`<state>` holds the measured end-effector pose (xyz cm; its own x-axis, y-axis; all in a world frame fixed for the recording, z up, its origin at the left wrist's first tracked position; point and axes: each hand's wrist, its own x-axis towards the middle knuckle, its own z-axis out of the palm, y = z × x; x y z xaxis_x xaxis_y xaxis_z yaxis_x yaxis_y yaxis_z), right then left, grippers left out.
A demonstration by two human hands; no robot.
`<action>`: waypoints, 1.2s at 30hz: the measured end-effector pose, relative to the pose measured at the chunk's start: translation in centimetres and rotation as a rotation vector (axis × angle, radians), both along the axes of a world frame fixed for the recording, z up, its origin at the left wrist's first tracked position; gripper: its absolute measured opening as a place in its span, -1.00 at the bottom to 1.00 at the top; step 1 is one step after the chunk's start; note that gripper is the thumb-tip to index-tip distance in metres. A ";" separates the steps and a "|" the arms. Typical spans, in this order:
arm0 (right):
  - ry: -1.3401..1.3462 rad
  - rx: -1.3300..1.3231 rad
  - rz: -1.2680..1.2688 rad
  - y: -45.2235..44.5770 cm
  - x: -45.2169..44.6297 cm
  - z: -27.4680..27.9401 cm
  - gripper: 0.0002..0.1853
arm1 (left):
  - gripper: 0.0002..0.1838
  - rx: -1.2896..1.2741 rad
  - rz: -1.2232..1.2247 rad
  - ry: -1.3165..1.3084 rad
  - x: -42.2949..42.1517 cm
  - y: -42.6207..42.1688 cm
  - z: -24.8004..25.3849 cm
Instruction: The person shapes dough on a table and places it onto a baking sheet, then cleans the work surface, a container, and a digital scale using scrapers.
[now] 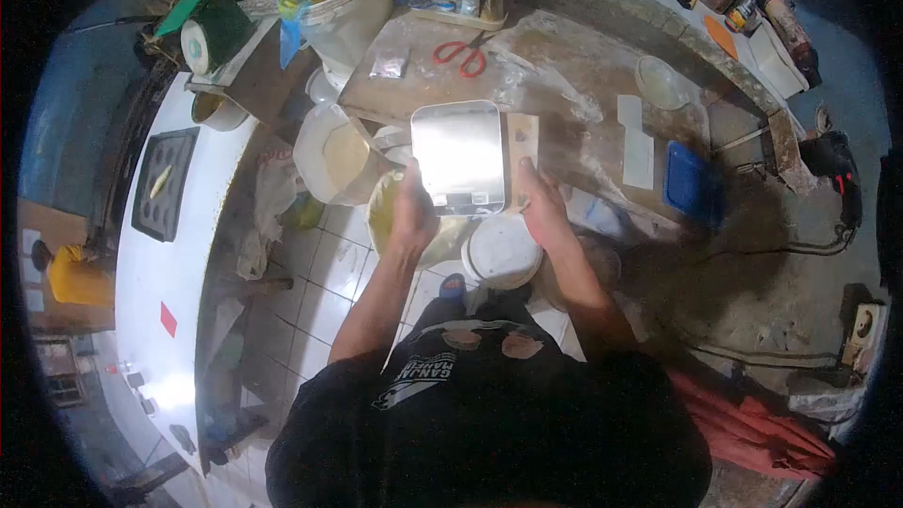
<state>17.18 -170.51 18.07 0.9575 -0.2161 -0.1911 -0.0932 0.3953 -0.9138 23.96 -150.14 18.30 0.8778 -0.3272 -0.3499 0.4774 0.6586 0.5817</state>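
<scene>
A flat kitchen scale (458,150) with a shiny steel top and a small display at its near edge is held in front of me. My left hand (412,212) grips its left near corner. On the other side my right hand (543,207) is closed with its thumb on a beige strip (523,136) that sticks out along the scale's right edge. Whether this strip is joined to the scale I cannot tell. The fingers beneath are hidden. Below the right hand stands a white lidded bucket (502,249). A translucent pitcher (331,152) is left of the scale.
Red-handled scissors (461,58) lie on the floury worktable (555,38), near a blue container (693,181). A lined white bucket (339,14) stands at the back left. The white counter (174,292) on the left bears a dark mould tray (167,212). Someone in yellow (80,275) is beyond.
</scene>
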 end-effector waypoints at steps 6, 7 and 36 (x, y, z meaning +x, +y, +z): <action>0.154 0.138 -0.120 2.1 -0.4 -0.2 -0.23 | -0.44 0.038 -0.069 -0.034 -0.4 -0.3 -0.8; 0.154 0.141 -0.125 2.2 -0.7 -0.1 -0.23 | -0.43 0.010 -0.087 -0.037 -0.5 -0.3 -0.9; 0.186 0.388 -0.021 -0.4 0.7 -2.9 -0.14 | -0.40 0.197 -0.079 -0.250 0.1 -3.5 -2.4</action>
<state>17.92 -170.94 15.18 0.8953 -0.1136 -0.4308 -0.2301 0.7100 -0.6655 24.02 -153.64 15.94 0.9189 -0.3456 -0.1903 0.3493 0.4883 0.7997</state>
